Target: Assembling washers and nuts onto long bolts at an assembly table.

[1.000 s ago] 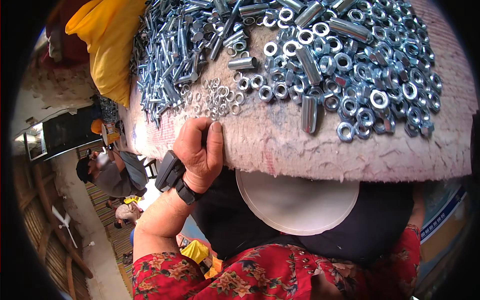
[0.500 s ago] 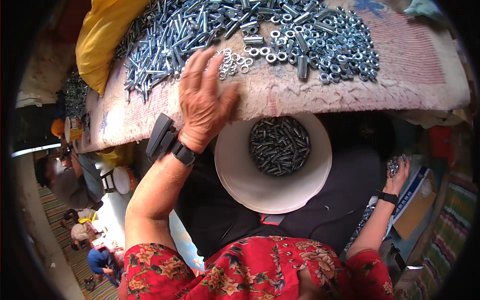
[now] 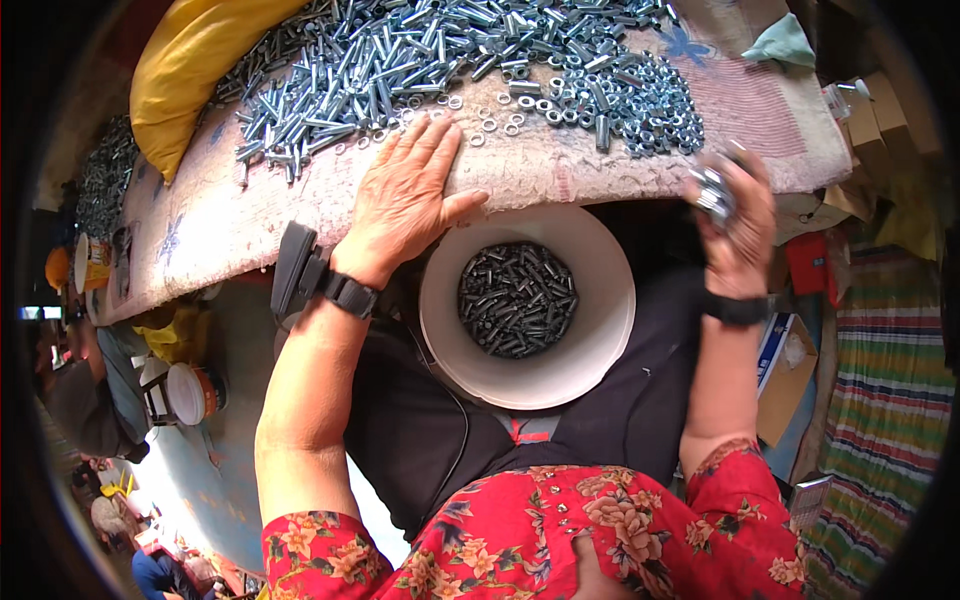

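Observation:
My left hand (image 3: pixel 405 195) lies flat and open on the front of the cloth-covered table (image 3: pixel 560 180). Thin washers (image 3: pixel 487 125) are scattered just beyond its fingertips. Past them spreads a wide heap of metal sleeves (image 3: pixel 400 65), with a pile of hex nuts (image 3: pixel 655 110) at its right. At the table's right front edge, my right hand (image 3: pixel 738 220) is closed around a clutch of shiny metal nuts (image 3: pixel 713 195), somewhat blurred by motion. Between my legs stands a white bucket (image 3: pixel 590 350), its bottom covered by dark metal cylinders (image 3: pixel 515 300).
A yellow sack (image 3: pixel 175 90) lies at the table's left, and a pale green cloth (image 3: pixel 783 42) at its far right. A cardboard box (image 3: pixel 785 390) is beside my right leg, near a striped mat (image 3: pixel 885 380). Other people sit at the lower left.
My right hand has come up from low at my right side to the table edge, still holding the nuts. My left hand has flattened on the cloth, and the washers near it are more spread out.

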`<state>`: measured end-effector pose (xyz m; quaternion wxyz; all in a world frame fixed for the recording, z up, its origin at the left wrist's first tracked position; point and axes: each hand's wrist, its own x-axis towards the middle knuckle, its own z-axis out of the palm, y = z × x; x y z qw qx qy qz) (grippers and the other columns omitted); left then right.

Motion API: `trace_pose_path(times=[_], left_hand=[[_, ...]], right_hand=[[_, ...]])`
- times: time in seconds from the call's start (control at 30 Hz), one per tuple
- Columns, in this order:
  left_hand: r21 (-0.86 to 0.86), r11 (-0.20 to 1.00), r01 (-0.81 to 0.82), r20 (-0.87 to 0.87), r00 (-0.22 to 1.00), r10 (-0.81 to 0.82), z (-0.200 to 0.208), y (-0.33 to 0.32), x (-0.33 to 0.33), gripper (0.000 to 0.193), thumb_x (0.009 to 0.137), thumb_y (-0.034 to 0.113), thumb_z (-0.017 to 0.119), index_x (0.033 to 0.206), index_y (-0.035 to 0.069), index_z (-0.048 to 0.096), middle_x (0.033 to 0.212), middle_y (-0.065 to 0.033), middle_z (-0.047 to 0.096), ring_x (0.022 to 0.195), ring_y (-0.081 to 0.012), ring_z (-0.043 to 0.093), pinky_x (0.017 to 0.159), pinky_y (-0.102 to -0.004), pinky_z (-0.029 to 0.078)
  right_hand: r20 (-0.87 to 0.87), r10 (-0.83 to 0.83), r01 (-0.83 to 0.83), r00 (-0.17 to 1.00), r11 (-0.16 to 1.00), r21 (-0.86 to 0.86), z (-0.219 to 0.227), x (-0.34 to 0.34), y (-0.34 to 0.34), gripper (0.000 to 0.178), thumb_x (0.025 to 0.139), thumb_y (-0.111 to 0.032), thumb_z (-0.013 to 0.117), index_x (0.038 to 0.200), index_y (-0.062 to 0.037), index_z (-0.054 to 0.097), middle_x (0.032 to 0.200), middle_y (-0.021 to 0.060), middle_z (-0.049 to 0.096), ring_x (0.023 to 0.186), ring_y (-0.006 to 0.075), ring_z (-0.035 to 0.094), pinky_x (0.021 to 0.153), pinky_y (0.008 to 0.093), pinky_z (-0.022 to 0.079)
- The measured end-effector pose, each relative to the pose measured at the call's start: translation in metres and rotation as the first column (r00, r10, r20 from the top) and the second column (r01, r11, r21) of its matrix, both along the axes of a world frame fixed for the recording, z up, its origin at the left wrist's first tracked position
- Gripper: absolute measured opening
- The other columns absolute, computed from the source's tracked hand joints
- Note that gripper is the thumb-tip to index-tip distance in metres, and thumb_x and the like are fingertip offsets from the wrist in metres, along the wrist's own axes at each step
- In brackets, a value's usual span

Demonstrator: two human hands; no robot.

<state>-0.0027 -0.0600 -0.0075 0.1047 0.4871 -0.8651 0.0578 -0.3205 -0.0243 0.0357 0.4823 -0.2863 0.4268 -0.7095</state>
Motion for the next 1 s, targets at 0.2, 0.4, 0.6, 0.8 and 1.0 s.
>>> trace_pose_path(times=[0.2,0.4,0.6,0.8,1.0], left_hand=[[-0.104,0.987,-0.119,-0.092,0.990,0.110,-0.009,0.012,0.015,0.071,0.083,0.051,0.051,0.135,0.004,0.037,0.141,-0.0128,0.034,0.134,-0.0271,0.026,0.109,-0.0436,0.019],[-0.123,0.972,-0.202,-0.281,0.946,0.161,-0.012,0.015,0.026,0.073,0.079,0.050,0.058,0.128,-0.002,0.043,0.132,-0.0184,0.043,0.127,-0.0321,0.035,0.105,-0.0442,0.026],[-0.088,0.974,-0.208,-0.374,0.913,0.161,-0.014,0.014,0.031,0.073,0.076,0.043,0.064,0.125,-0.006,0.043,0.130,-0.0198,0.044,0.125,-0.0341,0.037,0.105,-0.0434,0.028],[-0.224,0.971,-0.080,-0.357,0.934,-0.005,-0.008,0.012,0.027,0.063,0.078,0.035,0.064,0.129,0.003,0.044,0.132,-0.0135,0.045,0.125,-0.0303,0.038,0.105,-0.0424,0.028],[-0.256,0.952,-0.167,-0.184,0.975,0.121,-0.013,0.005,0.035,0.049,0.086,0.038,0.052,0.124,0.007,0.052,0.131,-0.0068,0.049,0.124,-0.0261,0.040,0.104,-0.0442,0.027]], right_hand=[[-0.322,0.363,-0.394,0.874,0.918,-0.034,0.004,0.129,-0.068,0.022,0.074,-0.008,0.067,0.095,-0.0019,0.059,0.077,0.0040,0.060,0.057,0.0081,0.056,0.041,0.0218,0.043],[-0.952,0.081,-0.397,0.296,0.917,-0.046,-0.018,0.172,-0.106,0.025,0.078,-0.016,0.066,0.096,0.0008,0.064,0.082,0.0013,0.064,0.068,0.0050,0.054,0.061,0.0210,0.046],[-0.902,-0.095,-0.325,0.421,0.913,-0.248,-0.013,0.168,-0.097,0.022,0.077,-0.014,0.061,0.094,-0.0020,0.066,0.081,0.0127,0.067,0.071,0.0227,0.065,0.065,0.0310,0.051],[-0.954,-0.295,-0.443,0.057,0.849,-0.289,-0.042,0.167,-0.066,0.023,0.079,-0.008,0.059,0.101,-0.0037,0.063,0.106,0.0137,0.061,0.102,0.0313,0.055,0.090,0.0378,0.043],[-0.950,-0.313,-0.652,-0.020,0.724,-0.225,-0.043,0.171,-0.074,0.025,0.078,-0.007,0.059,0.103,-0.0043,0.062,0.109,0.0107,0.060,0.110,0.0308,0.051,0.094,0.0379,0.041]])
